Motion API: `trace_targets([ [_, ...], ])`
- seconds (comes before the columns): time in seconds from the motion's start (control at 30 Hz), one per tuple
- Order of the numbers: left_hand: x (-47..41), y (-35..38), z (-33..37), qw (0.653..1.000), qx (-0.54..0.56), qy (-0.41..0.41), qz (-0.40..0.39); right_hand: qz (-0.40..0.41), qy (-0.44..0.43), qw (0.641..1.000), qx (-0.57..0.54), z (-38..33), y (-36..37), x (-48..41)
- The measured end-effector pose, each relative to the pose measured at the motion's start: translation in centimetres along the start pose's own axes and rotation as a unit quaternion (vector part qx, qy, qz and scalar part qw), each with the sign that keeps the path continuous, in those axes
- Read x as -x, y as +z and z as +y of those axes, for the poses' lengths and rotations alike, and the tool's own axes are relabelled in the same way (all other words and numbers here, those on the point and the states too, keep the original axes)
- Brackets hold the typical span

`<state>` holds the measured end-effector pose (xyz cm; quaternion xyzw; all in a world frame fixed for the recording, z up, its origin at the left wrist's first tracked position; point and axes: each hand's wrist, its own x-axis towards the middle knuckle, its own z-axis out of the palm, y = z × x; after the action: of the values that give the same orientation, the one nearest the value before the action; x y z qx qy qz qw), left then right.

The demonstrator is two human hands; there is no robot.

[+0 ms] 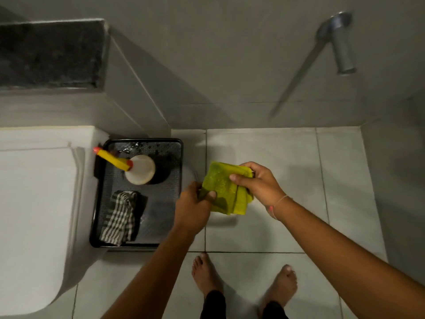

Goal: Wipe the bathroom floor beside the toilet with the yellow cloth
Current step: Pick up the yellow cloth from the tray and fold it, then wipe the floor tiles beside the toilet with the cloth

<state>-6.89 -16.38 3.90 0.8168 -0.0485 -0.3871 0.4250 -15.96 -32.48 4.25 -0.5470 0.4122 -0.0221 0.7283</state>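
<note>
**Cloth in hand, floor not yet wiped**

Toilet (34,203): at left. Tiled floor (264,226): bare beside it. Black tray (161,226): stood between them. Yellow cloth (226,189): folded, held above the floor, pinched by left hand (193,208) and right hand (257,183). Step judged preparatory; lowering to the tiles is called for next.

The toilet (34,215) is cut off by the left and near edges, and its far side is hidden under the dark ledge (50,54), itself cropped at the left. The left hand (192,208) covers the near-left corner of the cloth (224,188), the right hand (257,183) its right edge. Both legs (212,305) run out at the near edge, and the bottle's (140,169) body is hidden beneath its own top.
</note>
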Motion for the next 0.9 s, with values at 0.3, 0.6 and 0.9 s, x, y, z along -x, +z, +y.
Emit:
trace_targets([
  [0.3,-0.5,16.8,-5.8,0.993,-0.007,-0.059,-0.105,0.05,0.18,0.972,-0.141,12.0,-12.8,2.2],
  [0.6,-9.6,23.9,-20.6,0.914,-0.37,0.059,-0.154,0.229,0.154,0.955,-0.106,31.5,-15.5,-5.5],
  [0.9,-26.6,22.1,-30.5,0.764,-0.6,0.228,-0.06,0.331,-0.174,0.778,0.505,43.2,-19.6,-11.9],
])
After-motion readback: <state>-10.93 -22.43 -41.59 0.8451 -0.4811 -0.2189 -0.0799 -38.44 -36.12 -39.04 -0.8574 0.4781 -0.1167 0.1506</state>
